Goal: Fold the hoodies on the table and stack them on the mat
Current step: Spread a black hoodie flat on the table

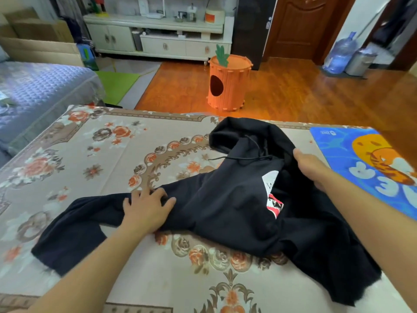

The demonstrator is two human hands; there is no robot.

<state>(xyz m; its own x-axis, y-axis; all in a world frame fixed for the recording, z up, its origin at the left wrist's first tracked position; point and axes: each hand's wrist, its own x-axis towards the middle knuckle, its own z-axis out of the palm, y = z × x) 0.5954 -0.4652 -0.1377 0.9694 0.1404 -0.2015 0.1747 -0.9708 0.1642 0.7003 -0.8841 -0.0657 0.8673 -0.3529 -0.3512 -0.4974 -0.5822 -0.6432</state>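
On the floral-covered worktop (94, 141), a crumpled black hoodie (225, 199) is being spread flat: its sleeve is pressed by the open left hand (146, 208), its shoulder gripped by the right hand (311, 168). Smoothing is judged necessary before folding; the blue mat (352, 150) lies alongside.
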